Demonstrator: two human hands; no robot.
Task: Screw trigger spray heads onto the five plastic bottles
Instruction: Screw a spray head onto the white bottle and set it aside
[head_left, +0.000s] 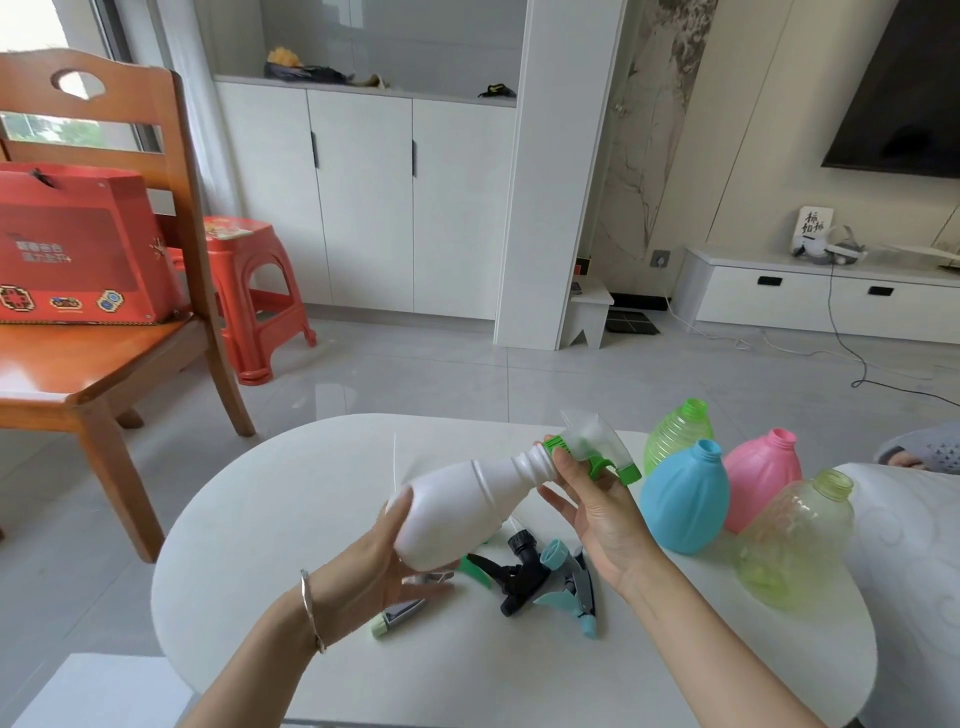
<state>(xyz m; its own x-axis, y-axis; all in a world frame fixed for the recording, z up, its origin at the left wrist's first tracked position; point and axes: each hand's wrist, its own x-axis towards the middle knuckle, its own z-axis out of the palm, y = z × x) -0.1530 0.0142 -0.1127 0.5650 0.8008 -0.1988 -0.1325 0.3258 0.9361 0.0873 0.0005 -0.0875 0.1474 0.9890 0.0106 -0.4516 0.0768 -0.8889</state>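
White plastic marks the bottle in hand: in the head view, the white bottle (457, 512) is held tilted above the table (291, 499), neck up and to the right. Its base is gripped by the left hand (374, 566), whose fingers (431, 577) are curled beneath it. A trigger spray head (592, 447) is seated on the neck, and its green collar (558, 444) is pinched by the fingers (566, 462) of the right hand (597, 514). The first of five fittings is judged to be under way. Whether the thread is fully home cannot be told. Next, the collar is to be turned until snug while the bottle is kept from rotating. Uncapped and upright at the right are the blue bottle (685, 499), pink bottle (761, 473), ribbed green bottle (675, 428) and clear yellow-green bottle (795, 545). Loose spray heads (519, 571) lie on the table below the hands.
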